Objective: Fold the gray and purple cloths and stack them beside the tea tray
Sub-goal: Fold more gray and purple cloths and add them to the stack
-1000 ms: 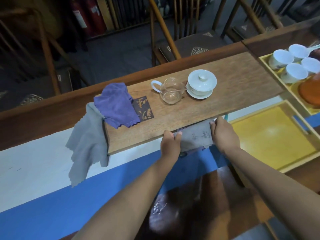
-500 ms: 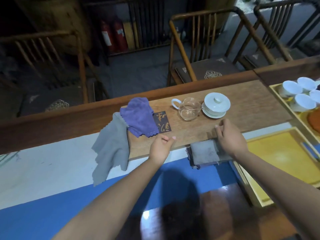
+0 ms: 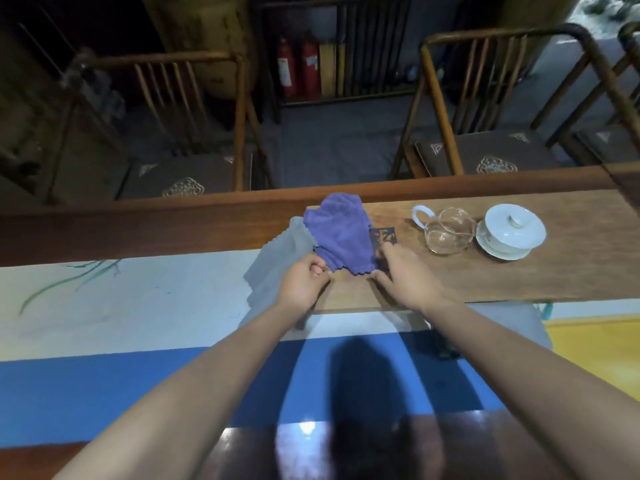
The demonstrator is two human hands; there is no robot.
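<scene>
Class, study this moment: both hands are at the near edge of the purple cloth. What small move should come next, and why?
Probably lift the purple cloth clear of the wooden tea tray by its near corners. The left hand and right hand are at its scalloped near edge, and it lies crumpled, partly over the gray cloth, so it needs spreading before folding.

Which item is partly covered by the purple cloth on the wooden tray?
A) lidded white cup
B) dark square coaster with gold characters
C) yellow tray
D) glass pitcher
B: the purple cloth overlaps the left side of the dark coaster; the glass pitcher and lidded cup stand uncovered further right.
</scene>
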